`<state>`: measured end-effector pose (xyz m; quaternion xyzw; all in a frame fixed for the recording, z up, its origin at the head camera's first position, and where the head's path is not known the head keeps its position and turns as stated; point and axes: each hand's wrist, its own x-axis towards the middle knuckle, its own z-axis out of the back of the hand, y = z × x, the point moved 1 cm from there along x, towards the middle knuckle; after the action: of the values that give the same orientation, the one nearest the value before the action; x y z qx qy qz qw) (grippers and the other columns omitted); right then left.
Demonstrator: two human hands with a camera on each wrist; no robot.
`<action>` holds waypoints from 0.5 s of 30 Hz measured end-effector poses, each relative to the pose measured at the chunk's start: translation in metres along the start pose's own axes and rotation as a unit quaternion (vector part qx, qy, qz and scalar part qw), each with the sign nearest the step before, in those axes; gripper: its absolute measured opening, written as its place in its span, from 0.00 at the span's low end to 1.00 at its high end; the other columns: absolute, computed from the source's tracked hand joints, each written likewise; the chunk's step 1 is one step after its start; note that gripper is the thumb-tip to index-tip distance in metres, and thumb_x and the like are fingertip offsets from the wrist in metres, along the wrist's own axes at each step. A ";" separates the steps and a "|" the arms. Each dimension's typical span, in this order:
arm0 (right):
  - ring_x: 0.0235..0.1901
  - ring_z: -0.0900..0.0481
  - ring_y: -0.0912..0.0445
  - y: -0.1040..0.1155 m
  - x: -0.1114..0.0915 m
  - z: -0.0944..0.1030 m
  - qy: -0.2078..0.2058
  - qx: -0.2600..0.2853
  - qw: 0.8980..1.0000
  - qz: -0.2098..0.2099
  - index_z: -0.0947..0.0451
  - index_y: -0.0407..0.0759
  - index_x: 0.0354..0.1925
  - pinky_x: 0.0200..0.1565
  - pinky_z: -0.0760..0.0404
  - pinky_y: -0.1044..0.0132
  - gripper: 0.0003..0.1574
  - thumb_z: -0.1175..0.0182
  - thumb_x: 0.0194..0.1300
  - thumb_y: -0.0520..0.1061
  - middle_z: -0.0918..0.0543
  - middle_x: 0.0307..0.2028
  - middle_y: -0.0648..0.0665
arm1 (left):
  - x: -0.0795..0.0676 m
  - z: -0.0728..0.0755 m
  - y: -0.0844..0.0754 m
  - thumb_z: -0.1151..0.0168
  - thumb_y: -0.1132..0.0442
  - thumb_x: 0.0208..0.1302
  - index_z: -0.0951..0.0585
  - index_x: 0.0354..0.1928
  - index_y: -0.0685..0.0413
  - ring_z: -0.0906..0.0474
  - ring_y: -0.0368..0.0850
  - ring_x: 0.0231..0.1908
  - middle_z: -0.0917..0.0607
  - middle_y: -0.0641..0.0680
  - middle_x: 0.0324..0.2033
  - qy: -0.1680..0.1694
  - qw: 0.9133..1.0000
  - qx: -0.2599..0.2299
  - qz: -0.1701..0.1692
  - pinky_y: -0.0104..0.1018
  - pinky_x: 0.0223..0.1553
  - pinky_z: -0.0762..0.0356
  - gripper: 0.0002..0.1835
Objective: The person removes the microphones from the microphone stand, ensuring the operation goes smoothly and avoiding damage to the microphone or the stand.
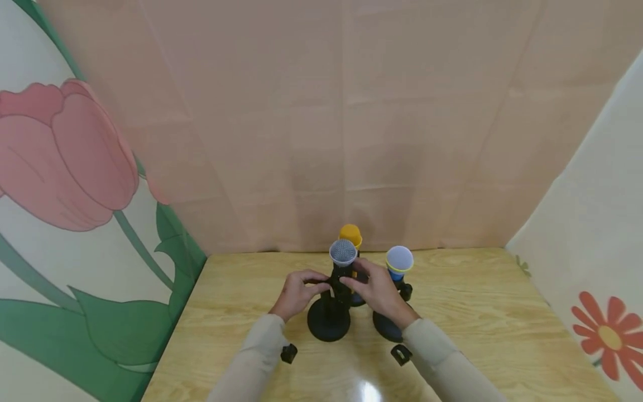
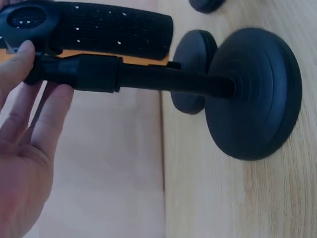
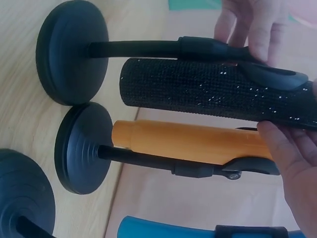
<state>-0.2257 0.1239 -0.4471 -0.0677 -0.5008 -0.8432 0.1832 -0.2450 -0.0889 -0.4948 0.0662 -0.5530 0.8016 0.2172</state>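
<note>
A black microphone [image 1: 344,252] with a silver mesh head stands in the clip of a black stand, whose round base [image 1: 329,325] rests on the table. Its speckled handle [image 3: 198,94] runs alongside the stand's pole [image 2: 163,78]. My left hand [image 1: 296,291] pinches the stand's upper joint, just below the clip, between thumb and fingers. From the other side, my right hand [image 1: 377,287] grips the microphone's handle near the clip, thumb and fingers about it. In the right wrist view, part of this hand [image 3: 299,168] is cut off by the frame edge.
Just behind stands an orange-yellow microphone [image 1: 350,233] in its own stand. A blue microphone [image 1: 399,259] with a pale head is held in a third stand, right of my right hand. Small black objects [image 1: 288,353] show beside both sleeves. A pinkish-brown sheet [image 1: 321,139] backs the wooden table [image 1: 241,273].
</note>
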 end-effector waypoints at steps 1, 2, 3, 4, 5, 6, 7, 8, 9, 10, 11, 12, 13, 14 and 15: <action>0.53 0.18 0.45 0.000 0.001 0.000 -0.001 0.003 1.000 -0.003 0.22 0.39 0.59 0.52 0.18 0.49 0.29 0.28 0.61 0.44 0.16 0.53 0.39 | 0.000 0.000 0.000 0.26 0.66 0.58 0.10 0.39 0.58 0.15 0.45 0.41 0.10 0.52 0.37 0.001 1.000 -0.006 0.005 0.39 0.47 0.17 0.07; 0.53 0.18 0.46 0.001 0.002 0.000 -0.003 0.007 1.000 -0.008 0.21 0.40 0.58 0.53 0.18 0.48 0.28 0.27 0.60 0.46 0.15 0.52 0.40 | 0.000 0.001 -0.001 0.26 0.67 0.58 0.10 0.38 0.58 0.15 0.46 0.41 0.11 0.52 0.37 0.001 1.000 -0.012 0.011 0.39 0.47 0.17 0.06; 0.52 0.18 0.47 0.001 0.003 -0.001 -0.005 0.008 1.000 -0.012 0.20 0.42 0.56 0.53 0.18 0.48 0.28 0.27 0.60 0.47 0.15 0.51 0.42 | 0.000 0.001 -0.002 0.26 0.67 0.58 0.10 0.38 0.57 0.15 0.46 0.41 0.11 0.52 0.36 0.002 1.000 -0.016 0.020 0.40 0.47 0.17 0.06; 0.52 0.18 0.47 0.002 0.004 0.000 -0.007 0.010 1.000 -0.015 0.19 0.43 0.55 0.54 0.19 0.48 0.27 0.26 0.59 0.49 0.15 0.50 0.43 | 0.000 0.002 -0.003 0.26 0.67 0.58 0.10 0.38 0.57 0.16 0.46 0.41 0.11 0.52 0.36 0.002 0.999 -0.020 0.028 0.40 0.47 0.17 0.06; 0.52 0.18 0.47 0.002 0.004 0.000 -0.007 0.011 1.000 -0.018 0.18 0.44 0.54 0.54 0.20 0.47 0.26 0.26 0.59 0.50 0.14 0.50 0.44 | 0.000 0.002 -0.004 0.26 0.68 0.58 0.10 0.38 0.57 0.16 0.47 0.41 0.11 0.52 0.36 0.002 0.999 -0.019 0.034 0.40 0.47 0.17 0.06; 0.52 0.17 0.48 0.003 0.005 0.000 -0.008 0.009 1.000 -0.020 0.17 0.45 0.53 0.55 0.20 0.47 0.25 0.26 0.59 0.51 0.14 0.49 0.45 | 0.000 0.002 -0.005 0.27 0.68 0.58 0.10 0.38 0.58 0.16 0.47 0.41 0.11 0.53 0.36 0.003 0.999 -0.019 0.039 0.40 0.47 0.17 0.06; 0.52 0.17 0.48 0.003 0.005 0.000 -0.008 0.007 1.000 -0.022 0.17 0.45 0.52 0.55 0.20 0.46 0.25 0.26 0.58 0.51 0.14 0.49 0.45 | 0.000 0.002 -0.007 0.27 0.69 0.58 0.10 0.38 0.58 0.16 0.48 0.42 0.11 0.53 0.36 0.005 0.999 -0.017 0.044 0.40 0.46 0.17 0.06; 0.51 0.17 0.48 0.003 0.006 0.000 -0.010 0.005 1.000 -0.023 0.17 0.45 0.52 0.56 0.21 0.46 0.25 0.26 0.58 0.51 0.14 0.48 0.45 | 0.000 0.002 -0.009 0.27 0.69 0.58 0.11 0.38 0.59 0.16 0.49 0.42 0.11 0.55 0.37 0.007 0.999 -0.015 0.048 0.41 0.46 0.17 0.06; 0.51 0.17 0.48 0.003 0.006 0.001 -0.011 0.003 1.000 -0.024 0.17 0.45 0.52 0.56 0.21 0.45 0.24 0.26 0.58 0.51 0.13 0.48 0.45 | 0.000 0.002 -0.012 0.28 0.70 0.59 0.11 0.39 0.61 0.16 0.50 0.42 0.11 0.56 0.37 0.010 0.999 -0.014 0.051 0.41 0.46 0.17 0.06; 0.51 0.17 0.48 0.003 0.006 0.002 -0.013 0.000 1.000 -0.025 0.17 0.45 0.52 0.56 0.21 0.45 0.24 0.26 0.58 0.51 0.13 0.48 0.45 | -0.001 0.003 -0.017 0.28 0.70 0.59 0.11 0.39 0.62 0.16 0.51 0.42 0.11 0.57 0.37 0.014 0.998 -0.014 0.053 0.41 0.46 0.17 0.06; 0.51 0.17 0.48 0.003 0.007 0.002 -0.014 -0.002 1.000 -0.026 0.17 0.45 0.52 0.56 0.22 0.45 0.24 0.26 0.58 0.50 0.13 0.48 0.45 | -0.001 0.004 -0.023 0.29 0.71 0.60 0.12 0.39 0.63 0.17 0.52 0.42 0.12 0.59 0.37 0.018 0.998 -0.014 0.053 0.42 0.45 0.17 0.06; 0.51 0.17 0.48 0.003 0.007 0.003 -0.014 -0.003 1.000 -0.027 0.17 0.45 0.52 0.57 0.22 0.45 0.24 0.26 0.58 0.50 0.13 0.48 0.45 | -0.001 0.004 -0.028 0.29 0.71 0.60 0.12 0.39 0.64 0.17 0.52 0.43 0.12 0.59 0.38 0.022 0.998 -0.016 0.057 0.42 0.46 0.18 0.06; 0.51 0.17 0.48 0.003 0.007 0.003 -0.014 -0.003 1.000 -0.028 0.17 0.44 0.52 0.57 0.22 0.44 0.24 0.26 0.59 0.50 0.13 0.48 0.45 | -0.001 0.006 -0.033 0.30 0.72 0.61 0.12 0.39 0.65 0.17 0.52 0.43 0.12 0.60 0.38 0.027 0.998 -0.018 0.059 0.42 0.46 0.18 0.06; 0.51 0.17 0.48 0.004 0.007 0.003 -0.013 -0.004 0.999 -0.029 0.17 0.45 0.52 0.57 0.22 0.44 0.24 0.26 0.59 0.50 0.13 0.48 0.45 | -0.001 0.007 -0.038 0.30 0.72 0.61 0.12 0.39 0.66 0.17 0.52 0.42 0.12 0.61 0.38 0.029 0.998 -0.020 0.061 0.43 0.46 0.18 0.06; 0.52 0.17 0.48 0.004 0.007 0.004 -0.010 -0.004 0.999 -0.031 0.17 0.45 0.52 0.57 0.22 0.44 0.24 0.26 0.59 0.50 0.13 0.48 0.45 | -0.002 0.008 -0.041 0.30 0.72 0.61 0.13 0.39 0.66 0.17 0.52 0.42 0.13 0.61 0.37 0.031 0.998 -0.021 0.059 0.43 0.46 0.18 0.05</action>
<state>-0.2312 0.1237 -0.4402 -0.0618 -0.5013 -0.8496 0.1517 -0.2268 -0.0843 -0.4570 0.0041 -0.5655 0.8030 0.1880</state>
